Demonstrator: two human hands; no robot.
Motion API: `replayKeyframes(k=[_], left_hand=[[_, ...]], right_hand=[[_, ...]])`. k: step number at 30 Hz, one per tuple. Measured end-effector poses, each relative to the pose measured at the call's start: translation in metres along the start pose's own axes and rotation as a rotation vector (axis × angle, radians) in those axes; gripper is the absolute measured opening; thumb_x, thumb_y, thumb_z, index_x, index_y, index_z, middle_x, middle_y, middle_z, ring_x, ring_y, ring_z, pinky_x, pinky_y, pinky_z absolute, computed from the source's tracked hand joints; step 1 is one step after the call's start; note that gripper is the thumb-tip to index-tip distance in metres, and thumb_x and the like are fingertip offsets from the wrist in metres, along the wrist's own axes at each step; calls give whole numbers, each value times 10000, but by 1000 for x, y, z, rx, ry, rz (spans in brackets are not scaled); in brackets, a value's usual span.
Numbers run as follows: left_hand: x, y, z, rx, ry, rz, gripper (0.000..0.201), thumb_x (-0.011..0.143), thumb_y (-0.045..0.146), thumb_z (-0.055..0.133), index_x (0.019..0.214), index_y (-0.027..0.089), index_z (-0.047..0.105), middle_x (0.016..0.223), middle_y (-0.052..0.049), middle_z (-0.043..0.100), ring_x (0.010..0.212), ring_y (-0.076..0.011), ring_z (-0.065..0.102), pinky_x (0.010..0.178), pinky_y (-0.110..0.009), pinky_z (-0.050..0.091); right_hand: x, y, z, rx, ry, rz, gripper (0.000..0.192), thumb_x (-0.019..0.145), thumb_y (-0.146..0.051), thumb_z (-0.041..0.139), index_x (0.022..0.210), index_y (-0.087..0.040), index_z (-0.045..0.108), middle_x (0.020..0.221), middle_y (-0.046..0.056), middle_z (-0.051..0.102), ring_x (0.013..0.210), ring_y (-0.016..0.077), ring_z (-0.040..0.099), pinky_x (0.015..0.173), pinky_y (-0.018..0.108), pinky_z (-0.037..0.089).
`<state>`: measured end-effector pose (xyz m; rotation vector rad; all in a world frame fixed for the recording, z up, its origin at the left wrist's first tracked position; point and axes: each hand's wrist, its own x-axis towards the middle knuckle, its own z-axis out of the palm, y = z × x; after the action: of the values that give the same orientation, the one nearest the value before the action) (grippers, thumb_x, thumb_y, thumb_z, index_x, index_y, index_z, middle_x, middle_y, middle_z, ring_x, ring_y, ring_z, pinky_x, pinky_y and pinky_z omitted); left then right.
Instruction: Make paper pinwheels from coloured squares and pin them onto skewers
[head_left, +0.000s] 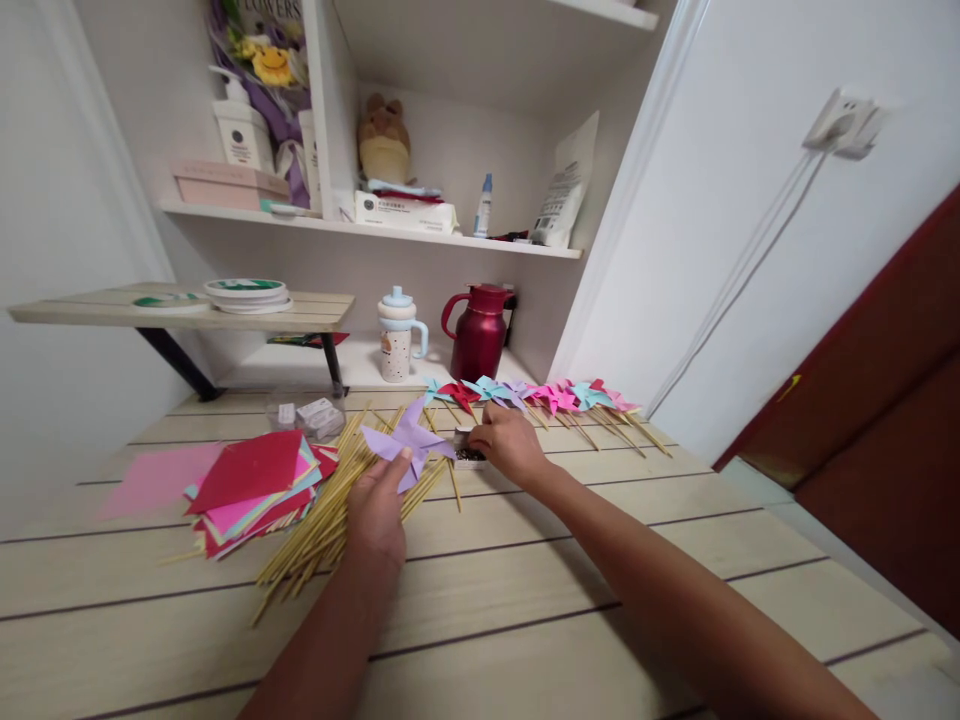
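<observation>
A lilac paper pinwheel [406, 441] is pinched in my left hand [379, 505], its thumb pressed near the centre. The hand hovers over a loose pile of thin wooden sticks [315, 535]. My right hand [510, 440] reaches with curled fingers into a small open box [471, 464] holding tiny dark pieces, perhaps pins. Whether its fingertips grip one of them is hidden. Just behind that hand, a row of finished pinwheels on sticks [555, 398] in blue, red, purple and pink lies along the table's back edge.
Left of the sticks lies a stack of coloured paper squares [251, 480], with a clear container of small boxes [315, 415] behind. A light blue and white cup [397, 340] and a red thermos jug [480, 330] stand at the back. A raised wooden shelf [180, 310] juts out at left.
</observation>
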<state>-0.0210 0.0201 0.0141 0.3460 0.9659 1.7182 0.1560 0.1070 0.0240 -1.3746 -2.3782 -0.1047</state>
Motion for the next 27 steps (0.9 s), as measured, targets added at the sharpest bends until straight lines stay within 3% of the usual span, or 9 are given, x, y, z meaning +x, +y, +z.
replayKeyframes(k=[11,22,27], left_hand=[[3,-3,-4,-7,-59,8,104,772,97,685,854,117,746,801,-51,769,726,-135,702,800,-262,533],[1,-4,-4,-1,-96,1,177,719,138,761,896,128,750,854,-76,773,787,-172,716,866,-317,525],[1,-3,-3,-8,-87,-12,120,763,111,706,876,116,748,840,-74,773,740,-151,711,792,-279,542]], right_hand=[[10,2,8,-95,-95,-120,198,855,-184,604,840,-237,794,898,73,645,839,202,543,653,282,325],[8,14,14,54,-50,-10,173,866,-175,599,864,-200,770,899,52,614,811,167,585,670,243,393],[8,20,12,96,-15,20,180,872,-163,589,853,-199,764,869,35,615,813,155,591,687,226,417]])
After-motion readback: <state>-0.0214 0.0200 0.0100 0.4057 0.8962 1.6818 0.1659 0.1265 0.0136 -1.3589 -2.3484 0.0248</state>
